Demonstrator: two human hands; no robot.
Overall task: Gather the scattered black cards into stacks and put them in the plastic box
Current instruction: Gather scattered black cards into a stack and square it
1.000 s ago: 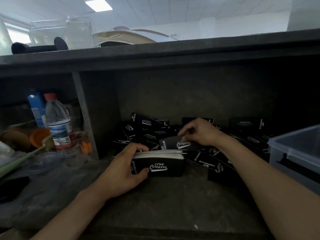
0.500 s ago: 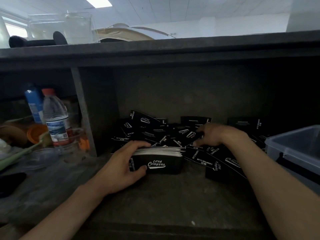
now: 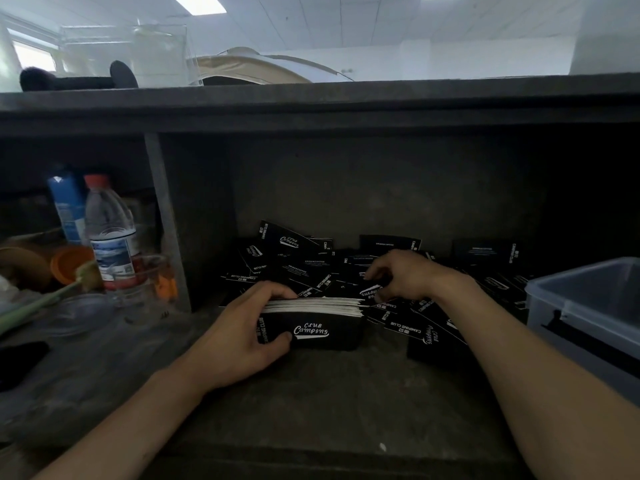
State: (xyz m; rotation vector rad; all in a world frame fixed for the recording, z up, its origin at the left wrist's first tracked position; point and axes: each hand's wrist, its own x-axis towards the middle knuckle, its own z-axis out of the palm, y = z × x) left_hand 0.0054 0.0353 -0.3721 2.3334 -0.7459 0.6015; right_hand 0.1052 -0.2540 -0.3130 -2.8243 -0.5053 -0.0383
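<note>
- Nearest us, two bare forearms reach in over the dark shelf (image 3: 311, 403).
- The left hand (image 3: 242, 337) grips the left end of the stack (image 3: 322, 327): thumb on the front card, fingers curled over the white top edges.
- The stack stands on its long edge on the shelf, with the front card reading "Club Camping".
- Just behind the stack's right end, the right hand (image 3: 412, 275) hangs with bent fingers over the loose cards (image 3: 294, 258). Its fingertips (image 3: 372, 271) are at one card, but we cannot tell whether they pinch it.
- The loose cards lie overlapping in a heap across the back of the shelf, from the divider (image 3: 166, 220) to behind the box (image 3: 588, 306).
- The box sits at the right edge, well apart from the stack, and we see no lid on it.
- Left of the divider, a red-capped bottle (image 3: 110, 237) stands beside a blue bottle (image 3: 65, 209) and an orange cup (image 3: 67, 265).
- Farthest off, a clear container (image 3: 128, 53) sits on the table (image 3: 346, 98) above the shelf, and a beige tent (image 3: 259, 69) rises behind it.
</note>
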